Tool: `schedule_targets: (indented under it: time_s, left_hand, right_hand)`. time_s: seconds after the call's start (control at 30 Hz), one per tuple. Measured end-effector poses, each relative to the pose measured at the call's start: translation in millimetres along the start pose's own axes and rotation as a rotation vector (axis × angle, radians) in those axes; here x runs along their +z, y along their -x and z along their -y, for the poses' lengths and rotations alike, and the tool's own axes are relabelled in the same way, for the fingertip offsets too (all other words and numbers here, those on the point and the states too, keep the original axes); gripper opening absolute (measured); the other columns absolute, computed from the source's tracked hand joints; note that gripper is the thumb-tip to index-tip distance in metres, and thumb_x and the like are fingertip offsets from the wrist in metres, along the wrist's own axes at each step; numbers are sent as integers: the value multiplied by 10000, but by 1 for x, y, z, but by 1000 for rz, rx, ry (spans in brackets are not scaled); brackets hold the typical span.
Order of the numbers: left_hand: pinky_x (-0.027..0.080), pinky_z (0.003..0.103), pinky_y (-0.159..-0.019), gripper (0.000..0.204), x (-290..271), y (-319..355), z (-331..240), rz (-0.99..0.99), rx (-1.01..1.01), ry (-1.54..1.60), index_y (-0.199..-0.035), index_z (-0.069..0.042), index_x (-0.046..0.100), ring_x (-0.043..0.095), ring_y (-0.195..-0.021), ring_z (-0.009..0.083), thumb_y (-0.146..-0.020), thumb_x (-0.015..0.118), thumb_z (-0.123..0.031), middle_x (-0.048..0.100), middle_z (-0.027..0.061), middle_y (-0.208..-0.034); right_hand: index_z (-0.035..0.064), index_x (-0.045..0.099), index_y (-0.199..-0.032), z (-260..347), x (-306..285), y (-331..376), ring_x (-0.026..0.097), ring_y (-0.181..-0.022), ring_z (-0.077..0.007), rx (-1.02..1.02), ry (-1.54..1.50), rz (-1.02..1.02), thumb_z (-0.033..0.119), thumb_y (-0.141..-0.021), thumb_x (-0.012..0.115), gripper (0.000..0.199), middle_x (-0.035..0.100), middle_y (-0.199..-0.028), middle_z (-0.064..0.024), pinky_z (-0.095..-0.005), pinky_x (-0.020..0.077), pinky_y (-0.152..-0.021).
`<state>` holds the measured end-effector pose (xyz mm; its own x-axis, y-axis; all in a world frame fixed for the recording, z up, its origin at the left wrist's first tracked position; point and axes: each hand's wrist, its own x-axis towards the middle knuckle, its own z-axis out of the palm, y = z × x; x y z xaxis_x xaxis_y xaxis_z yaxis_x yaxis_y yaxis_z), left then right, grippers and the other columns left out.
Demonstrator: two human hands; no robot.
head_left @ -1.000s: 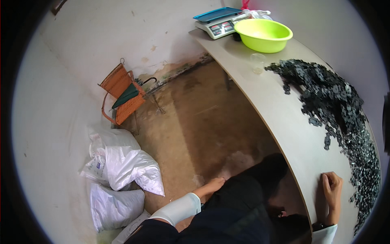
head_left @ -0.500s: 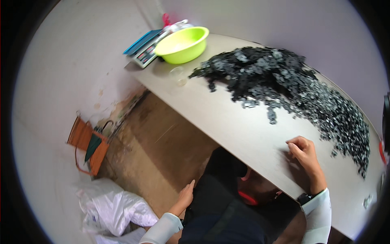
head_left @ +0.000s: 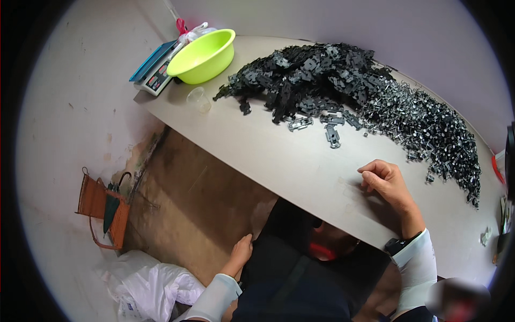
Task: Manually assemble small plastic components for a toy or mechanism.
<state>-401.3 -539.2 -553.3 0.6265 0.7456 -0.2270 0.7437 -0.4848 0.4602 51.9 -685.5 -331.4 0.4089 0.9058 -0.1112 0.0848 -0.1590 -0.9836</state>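
Note:
My right hand [head_left: 387,182] rests on the beige table [head_left: 257,145] near its front edge, fingers curled, with nothing visible in it. A large pile of black plastic parts [head_left: 322,80] spreads across the table beyond it, running into a heap of small dark and metal pieces [head_left: 434,134] at the right. A few loose black parts [head_left: 327,126] lie in front of the pile. My left hand [head_left: 241,252] is below the table, resting on my dark-clothed lap, fingers flat and holding nothing.
A lime green basin [head_left: 204,53] and a flat scale [head_left: 153,72] stand at the table's far left corner, a clear plastic cup [head_left: 198,99] beside them. On the floor are an orange bag [head_left: 104,212] and white plastic sacks [head_left: 150,287].
The view has swung from the floor up to the table. My right hand stays on the table edge and my left hand stays on my lap.

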Motion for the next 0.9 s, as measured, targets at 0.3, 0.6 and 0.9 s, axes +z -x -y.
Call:
schedule_targets:
  time_s: [0.3, 0.6, 0.9]
  left_hand:
    - [506, 481, -870, 256, 10, 4, 6, -22, -13, 92, -1141, -2, 619, 623, -999, 433, -910, 526, -60, 656, 234, -1086]
    - [498, 488, -885, 262, 8, -3, 9, 58, -56, 53, -1139, -14, 631, 615, -1021, 438, -913, 516, -78, 654, 246, -1096]
    - [498, 505, -867, 193, 4, -6, 5, 89, -71, 41, -1051, -7, 619, 608, -1003, 453, -906, 523, -93, 649, 251, -1071]
  right_hand:
    - [-13, 676, -1038, -2, 0, -1, 633, -720, -95, -18, -11, 3, 174, -968, 626, 206, 669, -808, -35, -235, 508, -624]
    - [-12, 673, -1046, -1, 0, 1, 611, -698, -85, 7, -56, 12, 164, -965, 633, 198, 664, -798, -37, -237, 523, -629]
    - [-9, 666, -1015, 4, 2, -2, 603, -680, -78, 18, -69, 21, 145, -960, 622, 169, 660, -788, -29, -235, 518, -621]
